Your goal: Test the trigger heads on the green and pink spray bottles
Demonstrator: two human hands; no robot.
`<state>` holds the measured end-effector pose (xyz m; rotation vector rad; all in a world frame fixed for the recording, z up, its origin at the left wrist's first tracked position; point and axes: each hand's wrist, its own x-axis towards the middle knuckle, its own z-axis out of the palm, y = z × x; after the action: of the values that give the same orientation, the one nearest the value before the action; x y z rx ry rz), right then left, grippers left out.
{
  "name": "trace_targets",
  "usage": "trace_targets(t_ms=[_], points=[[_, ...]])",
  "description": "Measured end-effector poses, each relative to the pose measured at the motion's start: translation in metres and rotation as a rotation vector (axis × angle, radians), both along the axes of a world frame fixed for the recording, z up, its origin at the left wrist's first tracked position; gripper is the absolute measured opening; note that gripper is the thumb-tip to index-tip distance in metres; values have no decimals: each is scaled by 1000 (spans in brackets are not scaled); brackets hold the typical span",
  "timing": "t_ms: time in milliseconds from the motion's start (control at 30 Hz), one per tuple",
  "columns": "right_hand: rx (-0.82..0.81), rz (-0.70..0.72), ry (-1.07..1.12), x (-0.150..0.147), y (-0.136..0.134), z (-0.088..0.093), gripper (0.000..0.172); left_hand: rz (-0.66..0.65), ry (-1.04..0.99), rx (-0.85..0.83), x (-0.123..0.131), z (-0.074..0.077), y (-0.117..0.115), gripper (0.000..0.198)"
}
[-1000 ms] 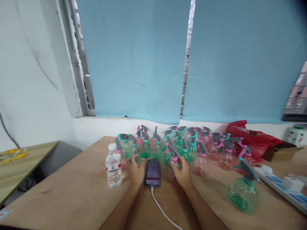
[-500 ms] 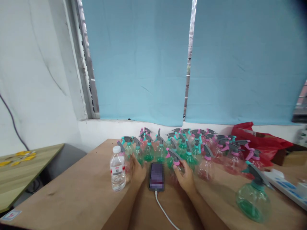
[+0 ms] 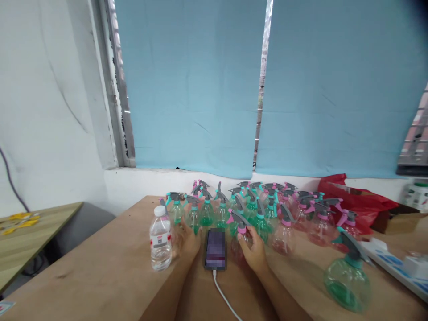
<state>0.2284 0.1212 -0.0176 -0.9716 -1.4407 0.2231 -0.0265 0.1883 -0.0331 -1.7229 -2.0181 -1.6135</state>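
Observation:
My right hand (image 3: 254, 250) grips a clear pink spray bottle (image 3: 238, 244) with a grey and pink trigger head, thumb and fingers at its neck and side. The bottle stands on the table just right of a phone (image 3: 216, 249) with a white cable plugged into its lower end. Left of the phone, my left hand (image 3: 190, 243) is open, its thumb apart from the fingers and nothing visible between them. It is close to a green spray bottle (image 3: 193, 218) and a water bottle (image 3: 161, 240) with a white cap. Its outer fingers are partly hidden.
Several green and pink spray bottles crowd the back of the wooden table (image 3: 100, 263). One green spray bottle (image 3: 347, 283) stands apart at front right, near a white power strip (image 3: 397, 263). A red plastic bag (image 3: 347, 200) and a cardboard box (image 3: 403, 220) lie behind it.
The view has shifted slightly, so the things on the table appear a little further left and lower. Both hands keep nearly the same places, the right still on the pink spray bottle.

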Motion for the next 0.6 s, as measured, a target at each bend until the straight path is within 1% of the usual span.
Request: trace_targets(t_ms=[67, 133, 233, 333, 433, 500, 600], points=[[-6, 8, -3, 0, 0, 1, 25, -18, 29, -22, 2, 3, -1, 83], [-15, 15, -9, 0, 0, 0, 26, -81, 32, -27, 3, 7, -2, 81], [-28, 26, -30, 1, 1, -4, 31, -161, 2, -31, 3, 12, -3, 79], [-32, 46, -62, 2, 5, -15, 42, -167, -14, -39, 4, 14, -5, 77], [-21, 11, -114, 2, 9, -26, 52, -153, 10, -28, 6, 16, -12, 72], [-10, -16, -145, 2, 11, -30, 53, -149, 26, -6, 9, 19, -17, 71], [4, -27, -166, 1, 10, -28, 51, -176, 48, 55, 12, 26, -28, 68]])
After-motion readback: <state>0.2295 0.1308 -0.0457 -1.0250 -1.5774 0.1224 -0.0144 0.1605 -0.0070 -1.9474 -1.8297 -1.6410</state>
